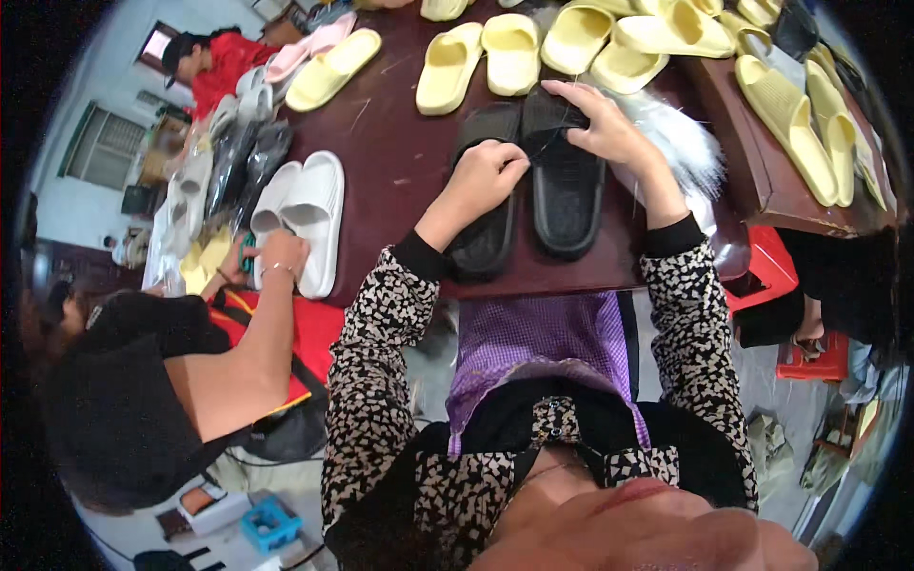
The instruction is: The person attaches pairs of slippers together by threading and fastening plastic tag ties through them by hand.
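On dark table (400,162) | black slides (566,190) – matte, textured, side by side | hands: left hand (486,171), right hand (605,124) – both pinching straps

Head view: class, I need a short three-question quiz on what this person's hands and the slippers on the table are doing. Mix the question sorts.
1. True or false: the left hand rests on the left black slipper.
2. What colour is the slipper pair that a co-worker's hand touches at the table's left edge? A) white B) red C) black
3. Fill in: the right hand pinches the top end of the right black ______.

Key
1. True.
2. A: white.
3. Slipper. Beyond it lie rows of pale yellow slippers on the dark brown table.
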Available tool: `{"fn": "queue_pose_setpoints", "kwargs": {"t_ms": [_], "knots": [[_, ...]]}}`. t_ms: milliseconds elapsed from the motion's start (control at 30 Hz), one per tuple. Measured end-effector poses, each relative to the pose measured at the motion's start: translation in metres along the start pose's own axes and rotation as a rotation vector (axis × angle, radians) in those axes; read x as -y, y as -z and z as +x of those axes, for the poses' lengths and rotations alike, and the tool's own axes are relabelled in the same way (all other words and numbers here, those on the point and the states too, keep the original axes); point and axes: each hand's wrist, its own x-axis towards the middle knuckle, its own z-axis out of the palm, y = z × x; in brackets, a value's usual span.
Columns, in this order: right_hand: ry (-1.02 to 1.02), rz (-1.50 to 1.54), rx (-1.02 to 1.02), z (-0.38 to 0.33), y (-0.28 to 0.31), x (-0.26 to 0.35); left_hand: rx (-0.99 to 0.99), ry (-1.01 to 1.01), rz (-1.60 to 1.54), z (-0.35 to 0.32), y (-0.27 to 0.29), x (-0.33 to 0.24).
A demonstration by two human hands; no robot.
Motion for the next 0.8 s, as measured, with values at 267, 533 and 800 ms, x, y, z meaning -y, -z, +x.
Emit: {"fn": "queue_pose_setpoints", "kwargs": {"t_ms": [267, 533, 800], "knots": [[0.012, 0.108, 0.109, -0.007, -0.005, 0.011, -0.053, 0.006, -0.116, -0.034, -0.003, -0.020], [-0.051, -0.150, 0.070, -0.023, 0.022, 0.056, -0.177, -0.025, -0.036, -0.060, 0.016, -0.047], [-0.035, -0.433, 0.118, -0.065, 0.037, 0.122, -0.171, -0.182, 0.034, -0.082, 0.028, -0.088]]}}
